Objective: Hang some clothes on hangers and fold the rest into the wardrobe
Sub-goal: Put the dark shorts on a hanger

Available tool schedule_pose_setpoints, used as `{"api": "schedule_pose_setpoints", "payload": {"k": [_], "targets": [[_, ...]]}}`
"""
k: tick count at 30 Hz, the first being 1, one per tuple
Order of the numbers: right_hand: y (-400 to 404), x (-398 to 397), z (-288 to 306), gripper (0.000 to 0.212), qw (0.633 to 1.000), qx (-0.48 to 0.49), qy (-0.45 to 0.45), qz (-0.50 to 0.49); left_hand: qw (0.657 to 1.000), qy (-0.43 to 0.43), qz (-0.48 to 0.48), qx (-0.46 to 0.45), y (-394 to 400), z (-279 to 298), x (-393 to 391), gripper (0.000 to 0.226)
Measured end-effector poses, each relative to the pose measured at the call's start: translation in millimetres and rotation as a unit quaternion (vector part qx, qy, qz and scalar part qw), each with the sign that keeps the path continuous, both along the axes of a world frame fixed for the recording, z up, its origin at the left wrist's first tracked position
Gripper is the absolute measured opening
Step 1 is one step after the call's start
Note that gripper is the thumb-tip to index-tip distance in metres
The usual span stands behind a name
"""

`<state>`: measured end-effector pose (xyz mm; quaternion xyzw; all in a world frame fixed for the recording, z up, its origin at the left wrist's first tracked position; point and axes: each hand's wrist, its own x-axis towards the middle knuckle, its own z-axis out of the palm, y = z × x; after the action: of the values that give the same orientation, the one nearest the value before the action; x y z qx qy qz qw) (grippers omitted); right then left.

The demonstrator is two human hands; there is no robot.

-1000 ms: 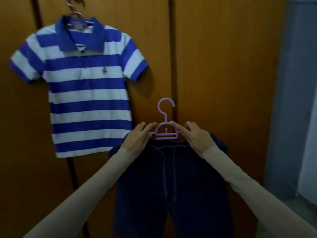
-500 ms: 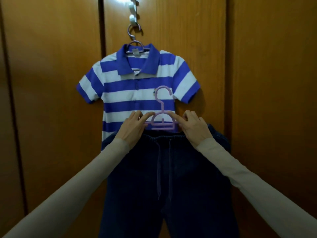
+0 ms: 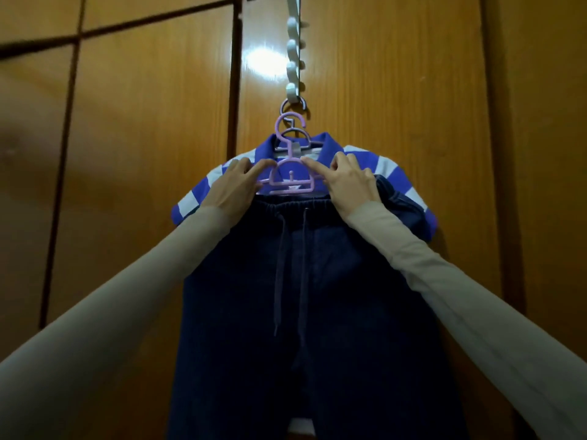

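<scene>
Dark blue jeans (image 3: 317,296) with a drawstring hang from a lilac plastic hanger (image 3: 290,182). My left hand (image 3: 235,188) pinches the hanger's left shoulder and my right hand (image 3: 346,182) pinches its right shoulder. The hanger's hook sits just below the lowest peg of a white over-door hook rack (image 3: 293,58). Behind the jeans hangs a blue-and-white striped polo shirt (image 3: 394,173) on its own hanger from that lowest peg; the jeans cover most of it.
Brown wooden wardrobe doors (image 3: 143,154) fill the whole view, closed, with dark vertical gaps between panels. The hook rack runs down from the door's top edge with several pegs above the occupied one.
Both hands have lifted the hanger with the jeans up and to the left, from beside the shirt to in front of its collar, close under the rack.
</scene>
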<state>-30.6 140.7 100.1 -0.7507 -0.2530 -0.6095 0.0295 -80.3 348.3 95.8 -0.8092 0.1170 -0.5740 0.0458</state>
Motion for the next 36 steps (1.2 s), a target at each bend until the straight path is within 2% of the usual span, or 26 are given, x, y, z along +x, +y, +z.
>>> {"api": "schedule_pose_setpoints", "payload": {"k": [8,15,20,28,32,36], "targets": [[18,7,71,0.058,0.999,0.037,0.015,-0.016,0.998,-0.047,0.013,0.035,20,74,25,0.046],[29,20,114,0.057,0.995,0.053,0.065,-0.061,0.998,-0.042,0.029,0.023,22,112,51,0.043],[38,39,110,0.054,0.989,0.054,0.102,-0.089,1.000,-0.014,0.009,0.006,28,106,78,0.042],[37,57,93,0.058,0.994,0.040,0.037,-0.090,0.994,-0.112,0.005,-0.006,34,80,99,0.041],[37,54,84,0.049,0.996,0.047,0.027,-0.066,0.989,-0.139,-0.035,-0.023,35,67,100,0.038],[37,58,62,0.040,0.995,0.085,-0.045,-0.019,0.987,-0.152,-0.050,-0.032,34,43,107,0.046]]}}
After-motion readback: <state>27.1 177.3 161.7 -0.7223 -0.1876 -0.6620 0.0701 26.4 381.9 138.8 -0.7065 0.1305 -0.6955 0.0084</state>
